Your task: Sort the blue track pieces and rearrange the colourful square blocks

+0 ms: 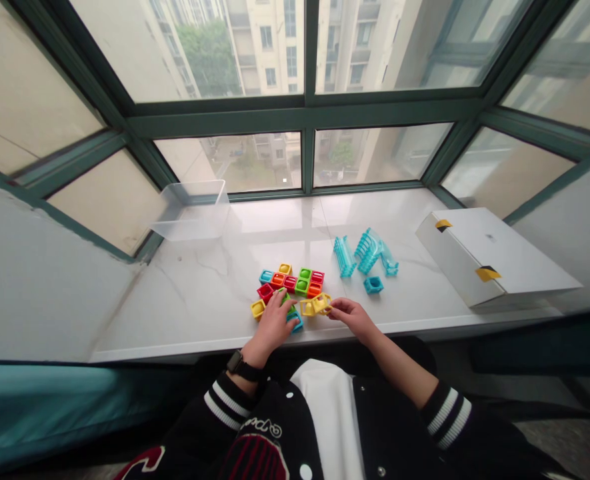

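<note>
My right hand is closed in a pinch on the right end of a yellow toy block piece, which sits low over the sill. My left hand lies over the near blocks with its fingers apart, touching a green block; its palm hides part of them. By its thumb is a blue block, and to its left a yellow block. A dark red block sits just beyond the fingers. Behind both hands runs a row of joined blocks in blue, orange, red and green.
Translucent turquoise track pieces and a turquoise block lie right of the blocks on the white marbled sill. A clear plastic bin stands back left. A white box with yellow-black tape is at right, windows behind.
</note>
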Available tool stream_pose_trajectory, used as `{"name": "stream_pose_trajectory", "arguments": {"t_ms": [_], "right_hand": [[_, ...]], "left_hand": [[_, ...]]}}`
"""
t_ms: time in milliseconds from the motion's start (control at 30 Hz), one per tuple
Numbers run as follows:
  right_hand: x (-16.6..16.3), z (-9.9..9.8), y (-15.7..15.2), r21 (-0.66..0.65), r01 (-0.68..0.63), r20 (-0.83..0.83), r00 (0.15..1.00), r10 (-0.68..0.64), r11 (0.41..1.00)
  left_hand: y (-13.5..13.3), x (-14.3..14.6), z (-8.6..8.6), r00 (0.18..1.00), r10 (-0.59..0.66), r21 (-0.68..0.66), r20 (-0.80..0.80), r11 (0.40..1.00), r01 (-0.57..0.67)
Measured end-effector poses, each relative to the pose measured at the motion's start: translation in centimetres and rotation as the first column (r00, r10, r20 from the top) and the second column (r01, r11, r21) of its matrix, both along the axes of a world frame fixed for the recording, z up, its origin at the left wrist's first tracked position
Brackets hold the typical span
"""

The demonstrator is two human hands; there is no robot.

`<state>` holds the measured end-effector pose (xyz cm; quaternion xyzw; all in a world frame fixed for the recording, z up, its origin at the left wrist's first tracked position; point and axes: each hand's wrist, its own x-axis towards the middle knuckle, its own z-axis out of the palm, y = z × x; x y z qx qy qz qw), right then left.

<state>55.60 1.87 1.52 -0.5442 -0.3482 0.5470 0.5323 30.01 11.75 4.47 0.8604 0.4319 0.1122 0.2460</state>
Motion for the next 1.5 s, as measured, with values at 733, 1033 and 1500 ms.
{"name": "stream_pose_trajectory", "arguments": {"t_ms": [733, 1033, 1500], "right_hand": [[-1.7, 0.0, 0.7, 0.028, -0.082, 0.058, 0.995, 0.08, 0.996], [-1.0, 0.9, 0.6, 0.064, 0.0, 0.03, 1.0, -0.002, 0.998], [-1.4, 4.9, 0.2, 0.34, -0.21, 0.54, 0.842, -0.008, 0.916]], "left_hand": [[-1.4, 2.3, 0.7, 0.994, 0.086, 0.054, -0.062, 0.995, -0.083], [-1.6, 2.7, -0.1, 0.991, 0.119, 0.115, -0.054, 0.987, -0.112], [-1.4, 2.2, 3.6, 0.949, -0.023, -0.034, 0.315, 0.999, 0.036]]}}
